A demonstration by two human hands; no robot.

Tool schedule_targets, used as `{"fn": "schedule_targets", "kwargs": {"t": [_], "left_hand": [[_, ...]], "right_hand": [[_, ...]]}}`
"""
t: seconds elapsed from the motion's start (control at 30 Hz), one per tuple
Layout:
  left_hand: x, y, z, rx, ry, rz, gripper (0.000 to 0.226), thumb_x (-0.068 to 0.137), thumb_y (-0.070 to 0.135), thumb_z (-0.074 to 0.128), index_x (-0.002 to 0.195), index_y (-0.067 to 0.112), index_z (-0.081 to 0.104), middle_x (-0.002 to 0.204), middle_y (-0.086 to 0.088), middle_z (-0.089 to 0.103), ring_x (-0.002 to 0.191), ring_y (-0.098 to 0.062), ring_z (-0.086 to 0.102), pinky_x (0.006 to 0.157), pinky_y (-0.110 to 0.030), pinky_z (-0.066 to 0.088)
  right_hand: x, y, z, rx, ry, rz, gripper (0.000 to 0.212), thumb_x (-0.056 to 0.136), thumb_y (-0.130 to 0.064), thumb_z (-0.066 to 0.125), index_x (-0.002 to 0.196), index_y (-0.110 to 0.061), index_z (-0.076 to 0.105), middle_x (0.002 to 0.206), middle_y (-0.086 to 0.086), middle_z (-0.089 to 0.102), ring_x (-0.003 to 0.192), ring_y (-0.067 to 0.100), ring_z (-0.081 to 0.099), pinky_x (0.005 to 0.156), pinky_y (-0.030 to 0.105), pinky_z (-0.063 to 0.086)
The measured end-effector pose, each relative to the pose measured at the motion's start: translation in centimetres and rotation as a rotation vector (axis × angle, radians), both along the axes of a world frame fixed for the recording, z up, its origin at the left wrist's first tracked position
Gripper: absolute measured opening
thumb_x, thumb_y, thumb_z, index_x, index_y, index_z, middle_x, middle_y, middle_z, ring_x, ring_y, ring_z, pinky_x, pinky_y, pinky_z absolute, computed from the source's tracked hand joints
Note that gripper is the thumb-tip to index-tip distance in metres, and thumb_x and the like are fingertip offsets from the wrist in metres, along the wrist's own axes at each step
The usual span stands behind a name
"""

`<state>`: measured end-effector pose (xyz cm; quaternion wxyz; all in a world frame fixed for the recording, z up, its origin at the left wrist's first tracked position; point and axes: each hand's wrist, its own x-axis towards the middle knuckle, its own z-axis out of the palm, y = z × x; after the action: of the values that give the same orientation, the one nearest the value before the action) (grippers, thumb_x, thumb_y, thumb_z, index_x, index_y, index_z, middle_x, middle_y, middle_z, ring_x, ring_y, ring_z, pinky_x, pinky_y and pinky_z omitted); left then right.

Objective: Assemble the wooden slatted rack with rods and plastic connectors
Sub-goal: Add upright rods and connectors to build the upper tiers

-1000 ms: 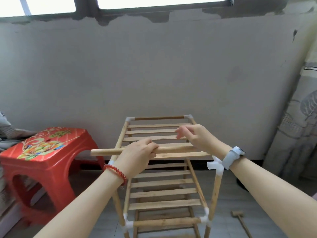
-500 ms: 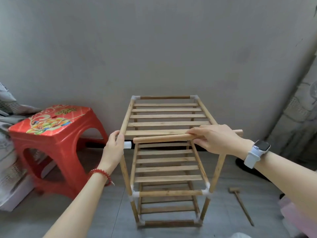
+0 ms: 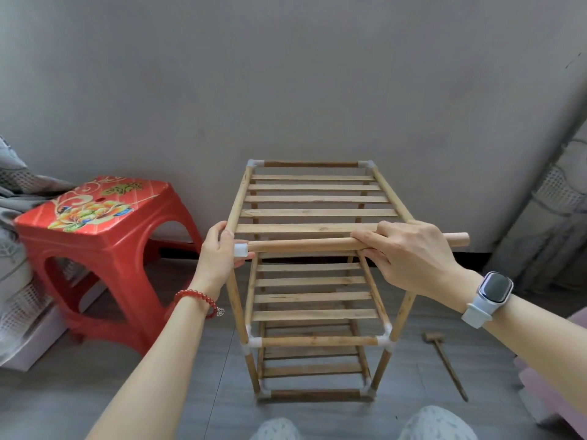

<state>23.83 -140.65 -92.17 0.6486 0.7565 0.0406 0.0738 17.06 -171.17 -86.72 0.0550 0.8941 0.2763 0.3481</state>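
Observation:
A three-tier wooden slatted rack [image 3: 314, 214] stands on the floor in front of me, joined by white plastic connectors. My left hand [image 3: 219, 252] grips the front-left top connector [image 3: 240, 250] and its post. My right hand [image 3: 409, 258] holds a loose wooden rod [image 3: 301, 245] level across the rack's top front. The rod's left end touches the connector's socket; its right end [image 3: 459, 239] sticks out past the front-right post [image 3: 403, 312].
A red plastic stool [image 3: 95, 223] stands to the left, with grey cloth and a white basket beyond it. A small wooden mallet [image 3: 443, 360] lies on the floor at right. A grey wall runs right behind the rack. My knees show at the bottom edge.
My left hand let go of the rod and took the front-left connector. My right hand slid the rod leftward until its end met the connector. The camera tilted down.

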Motion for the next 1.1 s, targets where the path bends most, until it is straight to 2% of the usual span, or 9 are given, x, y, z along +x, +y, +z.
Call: {"fn": "schedule_targets", "kwargs": {"t": [0.07, 0.2, 0.3, 0.43, 0.6, 0.8, 0.97, 1.03, 1.1], "left_hand": [[0.1, -0.1, -0.1, 0.005, -0.013, 0.017, 0.036, 0.102, 0.027, 0.031, 0.137, 0.019, 0.036, 0.115, -0.012, 0.062, 0.104, -0.029, 0.062, 0.082, -0.039, 0.055], [0.2, -0.2, -0.1, 0.026, -0.03, 0.044, 0.037, 0.101, 0.027, 0.031, 0.136, 0.018, 0.038, 0.114, -0.011, 0.062, 0.105, -0.027, 0.061, 0.081, -0.038, 0.056], [-0.1, -0.3, -0.1, 0.02, -0.034, 0.035, 0.038, 0.102, 0.026, 0.03, 0.138, 0.017, 0.037, 0.113, -0.011, 0.062, 0.106, -0.027, 0.06, 0.082, -0.039, 0.055], [-0.4, -0.4, 0.0, 0.012, -0.036, 0.015, 0.039, 0.103, 0.026, 0.029, 0.14, 0.015, 0.034, 0.11, -0.008, 0.062, 0.106, -0.024, 0.059, 0.077, -0.032, 0.054], [-0.5, -0.3, 0.1, -0.021, -0.02, -0.008, 0.039, 0.103, 0.027, 0.029, 0.14, 0.017, 0.033, 0.107, -0.007, 0.065, 0.106, -0.026, 0.06, 0.075, -0.03, 0.052], [-0.7, 0.0, 0.5, -0.114, 0.024, -0.069, 0.039, 0.103, 0.027, 0.029, 0.142, 0.019, 0.029, 0.108, -0.004, 0.066, 0.11, -0.022, 0.058, 0.083, -0.033, 0.047], [-0.9, 0.2, 0.5, -0.149, 0.033, -0.094, 0.04, 0.103, 0.025, 0.03, 0.143, 0.019, 0.03, 0.12, -0.001, 0.056, 0.11, -0.011, 0.054, 0.096, -0.042, 0.045], [-0.8, 0.3, 0.5, -0.15, 0.037, -0.091, 0.041, 0.103, 0.024, 0.03, 0.143, 0.019, 0.029, 0.121, 0.001, 0.053, 0.111, -0.01, 0.052, 0.098, -0.043, 0.044], [-0.7, 0.4, 0.5, -0.146, 0.04, -0.089, 0.041, 0.103, 0.024, 0.03, 0.144, 0.018, 0.029, 0.121, 0.001, 0.052, 0.113, -0.011, 0.051, 0.097, -0.042, 0.044]], "right_hand": [[-0.5, 0.1, -0.2, 0.016, -0.004, 0.0, 0.034, 0.089, -0.035, 0.04, 0.103, -0.022, 0.069, 0.061, -0.003, 0.057, 0.045, 0.018, 0.051, 0.048, 0.02, 0.03], [-1.0, 0.3, -0.7, 0.055, 0.018, -0.022, 0.032, 0.09, -0.034, 0.043, 0.103, -0.022, 0.069, 0.064, -0.002, 0.056, 0.048, 0.019, 0.051, 0.044, 0.024, 0.039], [-1.0, 0.2, -0.2, 0.031, -0.014, -0.015, 0.032, 0.09, -0.033, 0.043, 0.103, -0.022, 0.07, 0.063, -0.002, 0.058, 0.049, 0.019, 0.055, 0.048, 0.024, 0.035], [-0.6, -0.1, 0.0, 0.016, -0.048, -0.006, 0.029, 0.09, -0.031, 0.046, 0.104, -0.022, 0.07, 0.065, -0.002, 0.059, 0.052, 0.019, 0.056, 0.049, 0.026, 0.037], [-0.3, -0.1, -0.1, 0.019, -0.132, 0.037, 0.026, 0.091, -0.029, 0.049, 0.102, -0.021, 0.071, 0.065, -0.001, 0.058, 0.052, 0.018, 0.054, 0.049, 0.026, 0.037], [1.2, 0.2, -0.7, 0.064, 0.032, 0.067, 0.034, 0.09, -0.032, 0.041, 0.105, -0.019, 0.069, 0.063, -0.001, 0.058, 0.046, 0.018, 0.053, 0.043, 0.024, 0.04], [2.4, 1.1, -2.0, 0.106, 0.252, 0.145, 0.038, 0.092, -0.033, 0.035, 0.112, -0.018, 0.063, 0.069, -0.003, 0.061, 0.049, 0.015, 0.053, 0.039, 0.029, 0.044], [3.0, 1.6, -2.3, 0.104, 0.272, 0.163, 0.034, 0.092, -0.03, 0.04, 0.113, -0.019, 0.064, 0.074, -0.003, 0.064, 0.055, 0.015, 0.057, 0.041, 0.029, 0.044], [3.7, 1.7, -1.6, 0.134, 0.326, 0.161, 0.026, 0.093, -0.024, 0.051, 0.116, -0.023, 0.063, 0.085, -0.005, 0.068, 0.067, 0.017, 0.061, 0.049, 0.031, 0.047]]}}
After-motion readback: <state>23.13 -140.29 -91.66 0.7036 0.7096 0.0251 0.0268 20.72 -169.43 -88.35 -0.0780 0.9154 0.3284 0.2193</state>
